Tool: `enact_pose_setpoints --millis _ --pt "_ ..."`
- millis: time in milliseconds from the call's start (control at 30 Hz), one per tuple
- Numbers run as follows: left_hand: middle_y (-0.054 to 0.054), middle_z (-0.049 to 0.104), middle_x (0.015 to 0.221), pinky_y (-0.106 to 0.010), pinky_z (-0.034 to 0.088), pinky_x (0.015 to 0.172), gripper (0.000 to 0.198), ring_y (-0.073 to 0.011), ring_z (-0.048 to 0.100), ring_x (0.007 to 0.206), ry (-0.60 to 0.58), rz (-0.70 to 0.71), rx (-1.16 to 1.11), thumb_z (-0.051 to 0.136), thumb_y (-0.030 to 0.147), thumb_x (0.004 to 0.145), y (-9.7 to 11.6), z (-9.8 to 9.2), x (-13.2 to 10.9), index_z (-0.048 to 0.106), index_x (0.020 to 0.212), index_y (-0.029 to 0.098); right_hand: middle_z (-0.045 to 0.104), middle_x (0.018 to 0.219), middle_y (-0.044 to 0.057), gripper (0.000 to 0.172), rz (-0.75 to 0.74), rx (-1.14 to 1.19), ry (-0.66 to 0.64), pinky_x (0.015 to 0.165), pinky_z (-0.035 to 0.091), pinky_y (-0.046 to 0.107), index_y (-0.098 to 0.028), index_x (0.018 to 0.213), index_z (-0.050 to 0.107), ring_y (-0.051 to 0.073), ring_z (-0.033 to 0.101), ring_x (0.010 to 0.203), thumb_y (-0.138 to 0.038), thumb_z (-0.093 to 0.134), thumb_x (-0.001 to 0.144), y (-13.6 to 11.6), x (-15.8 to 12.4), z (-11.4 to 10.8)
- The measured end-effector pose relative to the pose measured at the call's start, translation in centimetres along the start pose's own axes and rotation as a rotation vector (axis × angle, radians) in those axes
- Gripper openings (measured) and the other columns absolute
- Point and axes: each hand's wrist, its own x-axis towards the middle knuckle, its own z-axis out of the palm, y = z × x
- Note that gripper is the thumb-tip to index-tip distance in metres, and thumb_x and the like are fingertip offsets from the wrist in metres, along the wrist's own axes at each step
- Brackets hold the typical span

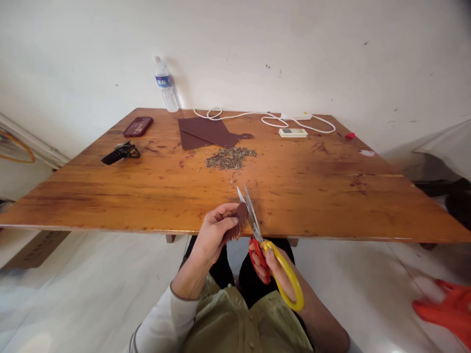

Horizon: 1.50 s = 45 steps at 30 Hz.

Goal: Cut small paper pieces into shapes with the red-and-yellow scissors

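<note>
Between the thumb and fingers of my left hand [217, 230] is a small piece of dark brown sheet [241, 214] with a jagged, fringed lower edge. My right hand [270, 262] grips a pair of scissors [258, 230] by one red and one yellow handle. The scissor blades are slightly parted and point away from me, right beside the brown piece; whether they touch it I cannot tell. Beyond my hands, a heap of small dry-looking shreds [230, 158] lies on the wooden table [312, 196]. Larger brown sheets [206, 131] overlap just behind the heap.
Along the wall stand a plastic bottle [167, 88] and a white power strip with cable [296, 116]. A remote control [293, 133] lies in front of the strip. At left are a phone [138, 127] and a black hair claw [119, 153]. Something small and red [350, 136] lies far right.
</note>
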Motion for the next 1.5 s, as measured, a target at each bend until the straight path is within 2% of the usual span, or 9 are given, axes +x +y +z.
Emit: enact_pose_setpoints --millis 167,367,533,633,833,1033,1267,1400,1500 --pt "0.001 0.063 0.057 -0.024 0.034 0.049 0.027 -0.0097 0.050 0.048 -0.034 -0.002 0.033 0.078 0.022 0.057 0.1 -0.2 0.1 0.077 0.083 0.015 0.048 0.064 -0.004 0.068 -0.068 -0.074 0.043 0.044 0.026 0.026 -0.020 0.097 0.065 0.009 0.035 0.045 -0.085 0.064 0.079 0.6 0.1 -0.5" --pt "0.000 0.061 0.056 -0.024 0.030 0.049 0.030 -0.0092 0.046 0.047 -0.063 -0.013 0.067 0.077 0.024 0.059 0.1 -0.5 0.2 0.077 0.087 0.013 0.039 0.063 -0.008 0.068 0.095 0.059 0.036 0.042 0.022 0.021 -0.021 0.094 0.061 0.005 0.026 0.045 -0.082 0.078 0.069 0.6 0.1 -1.1" --pt "0.000 0.061 0.056 -0.024 0.031 0.048 0.030 -0.0090 0.046 0.045 -0.103 -0.029 0.054 0.076 0.023 0.059 0.2 -0.6 0.4 0.078 0.086 0.013 0.034 0.058 -0.013 0.072 0.172 0.057 0.047 0.039 0.014 0.017 -0.022 0.091 0.056 0.002 0.017 0.043 -0.085 0.076 0.065 0.2 -0.1 -1.4" --pt "0.000 0.061 0.055 -0.024 0.032 0.048 0.029 -0.0094 0.047 0.045 -0.114 -0.033 0.045 0.076 0.022 0.059 0.4 -0.6 0.4 0.078 0.085 0.012 0.035 0.058 -0.012 0.073 0.201 0.037 0.019 0.036 0.016 0.017 -0.022 0.090 0.054 0.003 0.020 0.042 -0.087 0.076 0.063 0.3 -0.2 -1.4" --pt "0.000 0.062 0.059 -0.023 0.033 0.047 0.027 -0.0085 0.048 0.046 -0.135 -0.039 0.031 0.076 0.020 0.059 0.5 -0.5 0.4 0.078 0.085 0.013 0.045 0.063 -0.007 0.074 -0.038 -0.094 -0.020 0.042 0.028 0.023 -0.019 0.100 0.061 0.008 0.034 0.047 -0.089 0.057 0.080 0.5 -0.3 -1.9" --pt "0.001 0.062 0.060 -0.023 0.034 0.045 0.029 -0.0088 0.049 0.044 -0.128 -0.082 0.029 0.077 0.019 0.058 0.4 -1.0 0.5 0.078 0.087 0.014 0.046 0.063 -0.005 0.072 -0.060 -0.328 -0.106 0.049 0.031 0.027 -0.018 0.102 0.061 0.010 0.035 0.050 -0.087 0.046 0.088 -1.3 -0.7 -2.8" --pt "0.002 0.059 0.052 -0.024 0.034 0.044 0.029 -0.0107 0.049 0.041 -0.128 -0.132 0.018 0.079 0.018 0.056 0.5 -1.3 0.7 0.078 0.086 0.016 0.041 0.066 -0.009 0.073 0.140 -0.157 -0.083 0.042 0.020 0.021 -0.020 0.097 0.057 0.005 0.023 0.048 -0.088 0.067 0.071 -1.3 -0.5 -3.8" --pt "0.002 0.059 0.052 -0.024 0.034 0.044 0.029 -0.0105 0.049 0.042 -0.139 -0.136 0.012 0.079 0.017 0.057 0.6 -1.4 0.7 0.078 0.086 0.016 0.040 0.056 -0.013 0.070 0.394 -0.035 -0.135 0.036 0.022 0.020 -0.024 0.090 0.052 0.005 0.027 0.039 -0.079 0.082 0.060 -0.4 0.6 -5.1" --pt "0.002 0.058 0.051 -0.024 0.034 0.045 0.027 -0.0106 0.049 0.042 -0.161 -0.133 0.013 0.079 0.018 0.058 0.6 -1.5 0.8 0.078 0.086 0.017 0.041 0.054 -0.013 0.067 0.407 -0.022 -0.162 0.034 0.023 0.019 -0.024 0.092 0.052 0.005 0.029 0.037 -0.078 0.081 0.064 0.1 0.8 -5.6"
